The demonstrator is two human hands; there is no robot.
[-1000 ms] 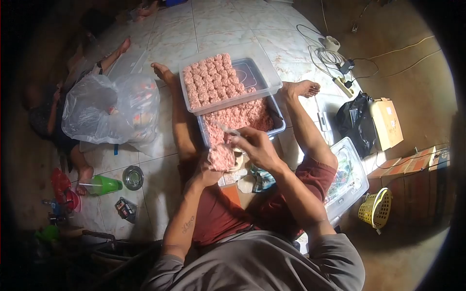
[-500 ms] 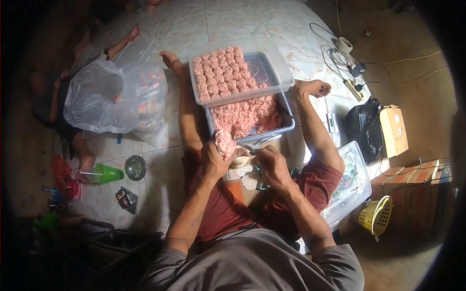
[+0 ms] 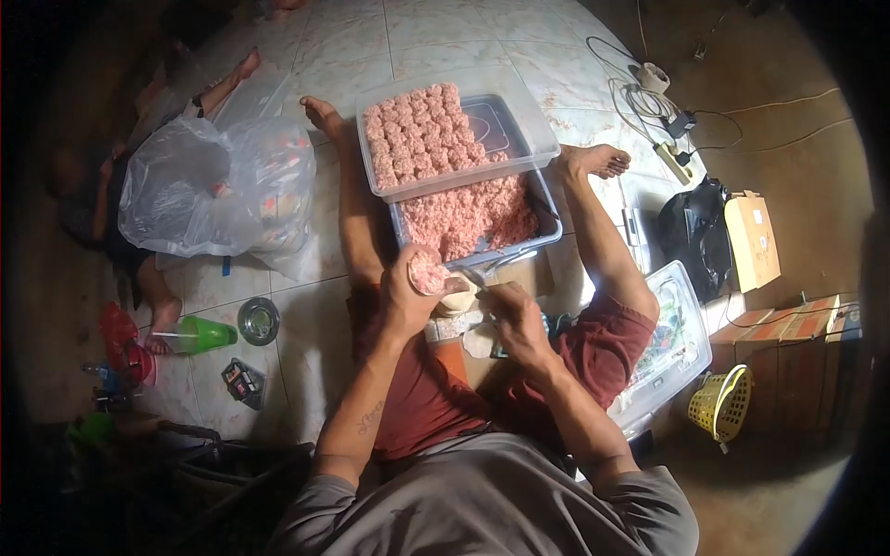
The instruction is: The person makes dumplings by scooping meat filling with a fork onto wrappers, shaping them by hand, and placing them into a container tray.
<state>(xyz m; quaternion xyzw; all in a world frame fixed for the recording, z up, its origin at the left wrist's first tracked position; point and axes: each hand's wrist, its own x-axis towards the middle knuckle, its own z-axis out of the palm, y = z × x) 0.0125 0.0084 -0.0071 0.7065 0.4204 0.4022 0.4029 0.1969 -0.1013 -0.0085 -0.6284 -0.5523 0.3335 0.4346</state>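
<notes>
My left hand [image 3: 404, 298] is closed around a lump of pink minced meat [image 3: 427, 273], in what looks like a small round holder with a pale rim. My right hand [image 3: 519, 317] grips a metal utensil [image 3: 476, 275], perhaps a spoon; its tip is near the left hand and hard to make out. Just beyond both hands, a blue-grey tub [image 3: 549, 222] holds loose minced meat [image 3: 454, 219]. Across its far part sits a clear plastic container [image 3: 536, 148] with rows of small meat balls [image 3: 415, 134] on its left side. A cream rounded object [image 3: 457, 302] shows between my hands.
Left stand a large clear plastic bag [image 3: 176, 190], a green cup [image 3: 206, 334] and a glass ashtray-like dish [image 3: 259, 321]. Right are a clear lidded box [image 3: 669, 334], a yellow basket [image 3: 721, 404], a black bag [image 3: 693, 232] and cables [image 3: 640, 100]. Another person sits at far left.
The meat in my left hand now shows a rounder, flatter face as the hand has turned slightly. My right hand has shifted a little, still with the utensil. The view has moved slightly.
</notes>
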